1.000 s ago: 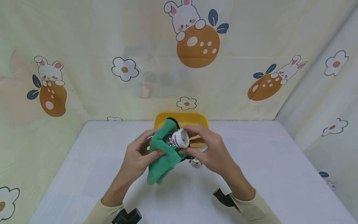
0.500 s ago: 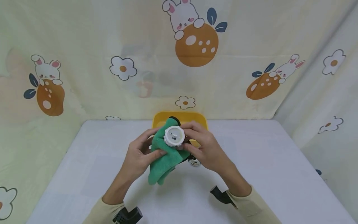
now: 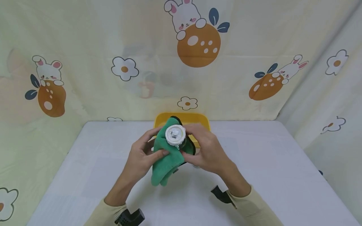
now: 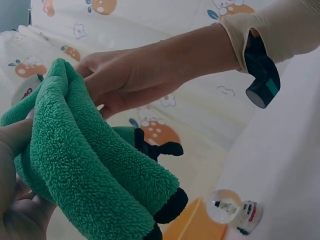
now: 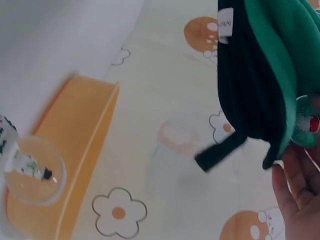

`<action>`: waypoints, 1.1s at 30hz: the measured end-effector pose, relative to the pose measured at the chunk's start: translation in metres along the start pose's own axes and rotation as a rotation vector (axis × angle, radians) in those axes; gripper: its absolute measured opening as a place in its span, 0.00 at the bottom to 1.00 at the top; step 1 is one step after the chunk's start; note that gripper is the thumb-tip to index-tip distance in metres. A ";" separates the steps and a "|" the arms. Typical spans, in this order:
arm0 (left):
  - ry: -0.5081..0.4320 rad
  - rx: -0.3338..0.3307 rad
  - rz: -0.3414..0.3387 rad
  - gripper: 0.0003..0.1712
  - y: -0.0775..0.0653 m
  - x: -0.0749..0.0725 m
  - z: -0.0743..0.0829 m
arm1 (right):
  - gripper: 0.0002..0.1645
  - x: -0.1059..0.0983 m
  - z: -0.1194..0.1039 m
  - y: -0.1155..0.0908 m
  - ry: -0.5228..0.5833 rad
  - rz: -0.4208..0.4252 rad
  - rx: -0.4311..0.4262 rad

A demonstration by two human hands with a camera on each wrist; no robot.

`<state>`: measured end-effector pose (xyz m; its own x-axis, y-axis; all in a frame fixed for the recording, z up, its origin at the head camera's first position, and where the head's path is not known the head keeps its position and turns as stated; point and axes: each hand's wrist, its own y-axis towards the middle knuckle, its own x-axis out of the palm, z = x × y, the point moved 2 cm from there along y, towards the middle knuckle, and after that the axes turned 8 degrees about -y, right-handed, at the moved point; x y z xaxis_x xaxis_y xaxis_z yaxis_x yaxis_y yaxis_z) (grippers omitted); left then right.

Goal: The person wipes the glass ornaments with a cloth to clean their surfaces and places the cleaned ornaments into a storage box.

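A green towel cloth [image 3: 167,164] with a black edge and loop is gripped by my left hand [image 3: 141,155], thumb on its front. Set into its folds is a small snow globe [image 3: 175,135], its white underside turned up toward the head camera. My right hand [image 3: 205,150] holds this globe from the right side, thumb below and fingers above. In the right wrist view the clear ball [image 5: 306,122] with a bit of red inside shows between cloth and fingers. The cloth [image 4: 80,155] hides most of the globe in the left wrist view.
A yellow bin [image 3: 199,118] stands at the table's back edge, behind the hands. Close by it, a second snow globe [image 4: 226,207] with a snowman inside rests on the white table [image 3: 254,163]. A patterned curtain [image 3: 234,78] hangs behind.
The snow globe has turned from lying sideways to showing its underside to the head camera. My right hand has shifted slightly left and changed its hold. The left hand stays on the cloth.
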<state>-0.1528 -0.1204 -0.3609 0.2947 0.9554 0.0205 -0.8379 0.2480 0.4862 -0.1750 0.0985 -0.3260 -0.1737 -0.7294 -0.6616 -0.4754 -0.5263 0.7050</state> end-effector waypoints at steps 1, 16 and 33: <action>-0.003 0.003 0.008 0.39 0.000 -0.001 0.000 | 0.36 -0.002 0.000 0.000 -0.012 0.005 0.000; -0.017 0.002 0.094 0.39 0.000 -0.013 0.003 | 0.37 -0.024 0.000 0.001 -0.069 -0.001 0.002; -0.018 -0.046 0.000 0.39 -0.002 -0.008 0.001 | 0.35 -0.019 -0.008 0.002 -0.063 -0.006 -0.241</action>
<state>-0.1536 -0.1284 -0.3612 0.3027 0.9524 0.0358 -0.8577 0.2559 0.4460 -0.1657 0.1079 -0.3094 -0.2281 -0.7012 -0.6755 -0.2586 -0.6252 0.7364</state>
